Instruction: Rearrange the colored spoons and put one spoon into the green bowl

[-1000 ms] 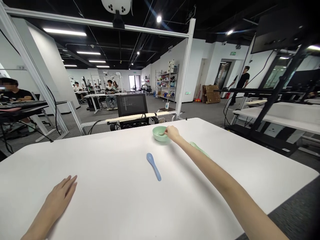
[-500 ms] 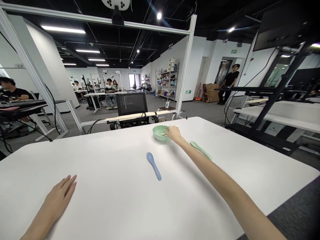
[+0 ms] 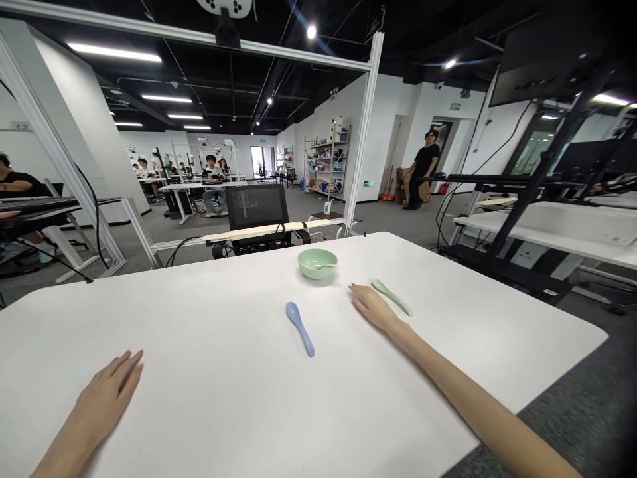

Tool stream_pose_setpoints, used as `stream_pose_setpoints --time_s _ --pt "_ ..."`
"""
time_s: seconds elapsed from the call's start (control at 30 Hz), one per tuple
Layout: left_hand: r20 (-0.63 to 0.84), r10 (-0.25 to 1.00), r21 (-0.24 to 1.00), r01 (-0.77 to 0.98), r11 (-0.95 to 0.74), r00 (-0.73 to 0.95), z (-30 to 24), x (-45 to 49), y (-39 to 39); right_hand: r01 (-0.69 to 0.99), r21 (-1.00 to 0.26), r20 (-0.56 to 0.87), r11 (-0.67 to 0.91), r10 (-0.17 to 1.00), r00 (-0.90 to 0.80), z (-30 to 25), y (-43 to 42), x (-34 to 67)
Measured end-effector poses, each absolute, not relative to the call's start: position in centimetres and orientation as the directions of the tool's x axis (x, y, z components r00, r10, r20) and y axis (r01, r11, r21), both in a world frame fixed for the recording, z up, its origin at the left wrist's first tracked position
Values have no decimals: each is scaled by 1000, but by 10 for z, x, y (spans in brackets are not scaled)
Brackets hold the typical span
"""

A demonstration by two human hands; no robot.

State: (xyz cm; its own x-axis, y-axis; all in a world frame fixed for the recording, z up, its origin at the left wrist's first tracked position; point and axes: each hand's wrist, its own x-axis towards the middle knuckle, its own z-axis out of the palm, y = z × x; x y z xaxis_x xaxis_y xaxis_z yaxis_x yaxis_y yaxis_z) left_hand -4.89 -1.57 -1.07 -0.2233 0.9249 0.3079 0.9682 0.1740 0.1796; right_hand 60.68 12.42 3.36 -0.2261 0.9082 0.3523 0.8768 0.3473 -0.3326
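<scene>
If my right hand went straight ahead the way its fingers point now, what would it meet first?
The right hand would likely meet the near right side of the green bowl; if raised, perhaps the spoon handle over its rim. Hand height is hard to judge.

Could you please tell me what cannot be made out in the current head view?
All in the head view:
Green bowl: near inner side, hidden by its own front wall.
Left hand: palm, hidden by the back of the hand.
Right hand: palm, hidden likewise.
Seated person: cut off by the left edge.
Shelf items: too small.
</scene>
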Motion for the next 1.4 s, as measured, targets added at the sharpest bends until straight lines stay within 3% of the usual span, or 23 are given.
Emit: stream_pose_setpoints --time_s 0.53,0.83,1.17,1.4 --pt "293 924 205 960 190 -245 -13 -50 -14 850 -416 330 323 925 -190 21 124 613" --pt "288 927 184 964 192 -239 -7 -45 -15 859 -404 321 314 928 -188 26 124 613" --pt "285 927 188 963 194 -243 -10 -47 -16 890 -288 419 354 882 -216 95 183 577" --pt "325 915 219 960 174 -240 -12 -47 -18 941 -200 204 272 951 -232 134 229 531"
